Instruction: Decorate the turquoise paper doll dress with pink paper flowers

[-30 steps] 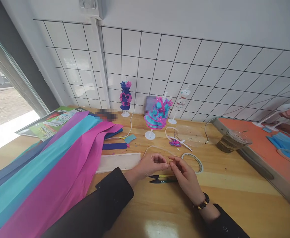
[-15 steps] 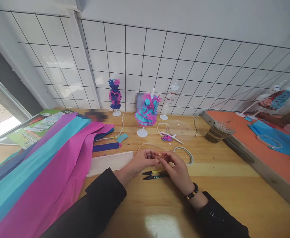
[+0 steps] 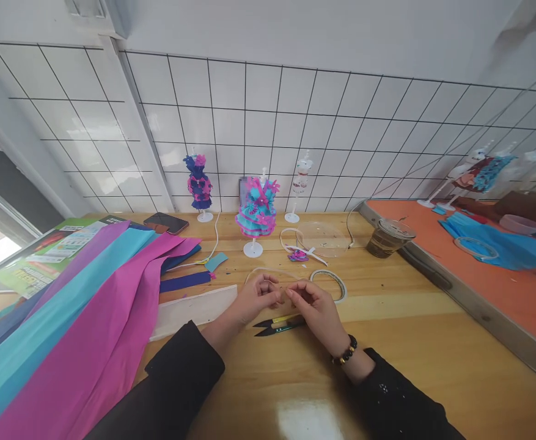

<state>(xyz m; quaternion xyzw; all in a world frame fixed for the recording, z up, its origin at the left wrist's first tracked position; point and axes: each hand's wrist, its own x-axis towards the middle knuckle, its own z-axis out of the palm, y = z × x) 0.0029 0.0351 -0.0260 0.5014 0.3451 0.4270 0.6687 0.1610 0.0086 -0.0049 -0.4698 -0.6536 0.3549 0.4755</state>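
Observation:
Above the wooden table, my left hand has its fingers curled and its thumb near the fingertips; whatever it pinches is too small to make out. Close on its right, my right hand pinches with thumb and forefinger, its object also too small to name. A narrow gap parts the two hands. Beneath them lie black-bladed snips beside a yellow strip. A roll of tape rests just beyond my right hand. The dress form in a turquoise and pink dress stands upright behind my hands.
Coloured fabric strips cover the left side, next to a white strip. Two more dress forms stand by the wall. A plastic cup sits at right, near an orange board and a blue sheet.
My hands have parted slightly at the fingertips. The camera view has shifted, so the table items appear further left. A dark phone now shows behind the fabric.

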